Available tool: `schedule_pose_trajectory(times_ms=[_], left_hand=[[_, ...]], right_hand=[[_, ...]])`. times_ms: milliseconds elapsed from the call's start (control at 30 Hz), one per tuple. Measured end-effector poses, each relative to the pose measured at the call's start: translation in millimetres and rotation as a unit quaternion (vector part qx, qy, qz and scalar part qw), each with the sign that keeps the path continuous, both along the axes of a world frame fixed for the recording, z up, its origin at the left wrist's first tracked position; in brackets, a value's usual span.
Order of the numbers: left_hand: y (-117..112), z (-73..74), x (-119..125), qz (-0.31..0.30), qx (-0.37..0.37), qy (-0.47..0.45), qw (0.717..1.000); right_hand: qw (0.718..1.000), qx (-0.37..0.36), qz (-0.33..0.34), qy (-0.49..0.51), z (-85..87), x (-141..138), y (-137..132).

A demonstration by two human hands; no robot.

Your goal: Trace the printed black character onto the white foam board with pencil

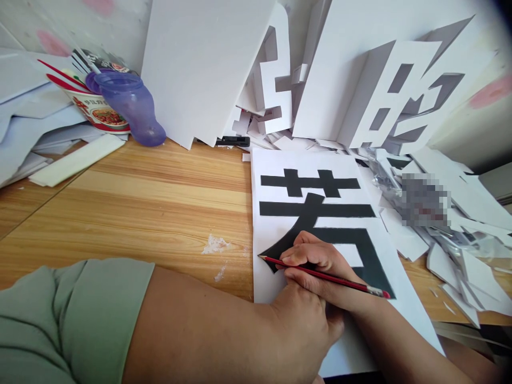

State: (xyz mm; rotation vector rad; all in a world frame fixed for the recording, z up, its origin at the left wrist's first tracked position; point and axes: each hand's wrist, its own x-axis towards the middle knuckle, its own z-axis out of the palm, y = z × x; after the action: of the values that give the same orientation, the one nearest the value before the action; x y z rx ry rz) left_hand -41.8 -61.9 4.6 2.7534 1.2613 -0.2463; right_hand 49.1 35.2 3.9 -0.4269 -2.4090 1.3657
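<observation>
A white sheet (276,213) with a large black printed character (320,208) lies on the wooden table. My right hand (320,264) is closed on a red pencil (320,274), whose tip touches the lower left end of the character's long stroke. My left hand (304,320) lies across the sheet's lower edge, just below the right hand, fingers tucked under it and mostly hidden. My left forearm and a green sleeve (60,320) fill the lower left.
White foam boards with cut-out characters (404,101) lean against the wall at the back. Offcuts and scraps (452,240) pile up on the right. A purple cup (132,106) and an instant-noodle tub (100,109) stand at the back left beside stacked boards.
</observation>
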Motion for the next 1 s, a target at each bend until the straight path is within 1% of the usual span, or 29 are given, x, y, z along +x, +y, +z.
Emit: schedule_pose_trajectory(times_ms=[167, 233, 333, 400, 533, 600, 767, 1000], left_hand=[[2, -0.9, -1, -0.006, -0.014, 0.004, 1.000], [2, -2.5, -1, -0.006, -0.024, 0.004, 1.000], [1, -3.6, -1, -0.009, -0.019, -0.004, 1.000], [2, -1.4, -1, -0.010, -0.016, -0.001, 1.000], [4, 6.8, -1, -0.011, -0.054, 0.025, 0.998], [4, 8.5, -2, -0.011, -0.056, 0.025, 0.998], [0, 5.2, 0, -0.002, -0.028, 0.005, 1.000], [-8, 7.4, 0, -0.031, 0.045, 0.001, 0.998]], right_hand=[[1.000, -0.009, -0.012, -0.006, -1.1, 2, 0], [1.000, -0.019, -0.008, -0.002, -0.4, 3, 1], [0.999, -0.038, 0.000, 0.008, 1.1, 3, 2], [0.999, -0.046, 0.002, 0.010, 2.0, 3, 2], [0.998, -0.052, 0.006, 0.019, 3.3, 2, 2], [0.998, -0.052, 0.005, 0.027, 3.3, 2, 2], [0.998, -0.042, -0.010, 0.037, 2.2, 2, 1], [0.997, -0.055, -0.013, 0.045, -5.1, 5, 3]])
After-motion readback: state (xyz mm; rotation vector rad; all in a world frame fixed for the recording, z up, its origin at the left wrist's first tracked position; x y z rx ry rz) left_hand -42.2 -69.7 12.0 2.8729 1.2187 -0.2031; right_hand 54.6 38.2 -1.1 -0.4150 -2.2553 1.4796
